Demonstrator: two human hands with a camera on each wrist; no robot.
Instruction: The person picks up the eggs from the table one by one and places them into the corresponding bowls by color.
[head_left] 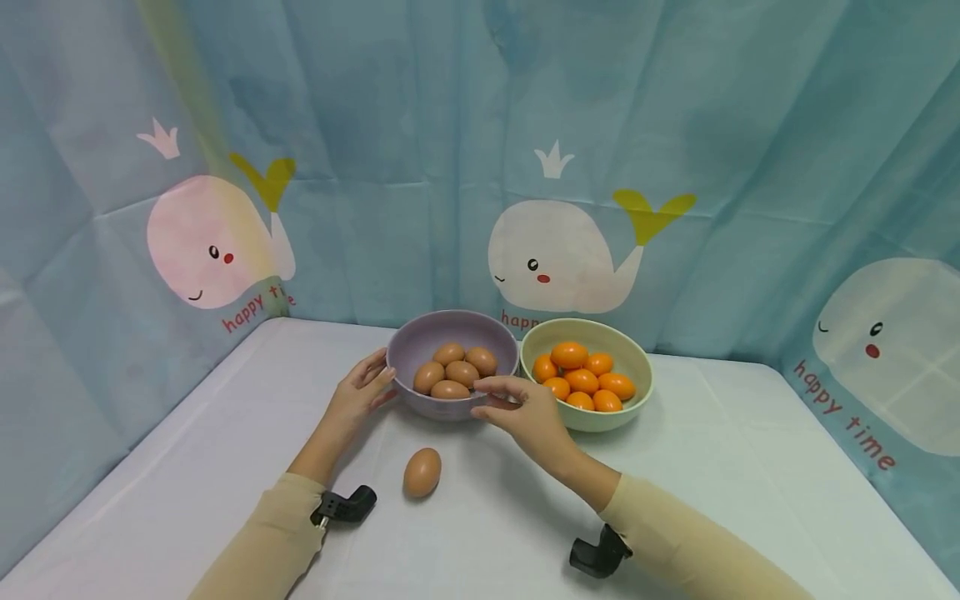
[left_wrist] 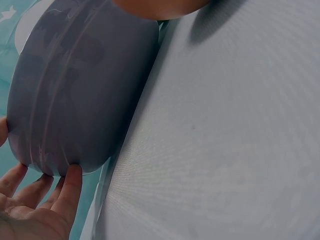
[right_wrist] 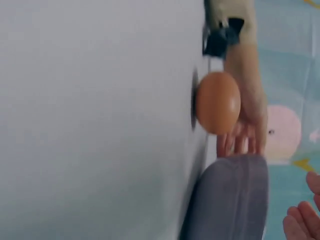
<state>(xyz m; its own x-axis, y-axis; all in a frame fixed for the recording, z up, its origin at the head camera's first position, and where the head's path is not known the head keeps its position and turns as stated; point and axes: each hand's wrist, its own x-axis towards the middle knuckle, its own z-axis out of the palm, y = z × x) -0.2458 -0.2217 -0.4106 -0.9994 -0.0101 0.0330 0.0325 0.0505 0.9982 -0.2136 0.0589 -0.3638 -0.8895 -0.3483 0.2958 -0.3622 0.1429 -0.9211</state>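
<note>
A purple bowl holding several brown eggs stands at the back middle of the table. On its left side rest the fingertips of my left hand; the left wrist view shows those fingers against the outer wall. By the bowl's front right rim is my right hand, with thumb and fingers parted and nothing between them. From the right wrist, the fingers appear apart from the bowl wall. One brown egg lies on the table in front of the bowl.
A pale green bowl of small orange fruits stands close against the purple bowl's right side, partly behind my right hand. A white cloth covers the table. Behind hangs a blue curtain printed with whales.
</note>
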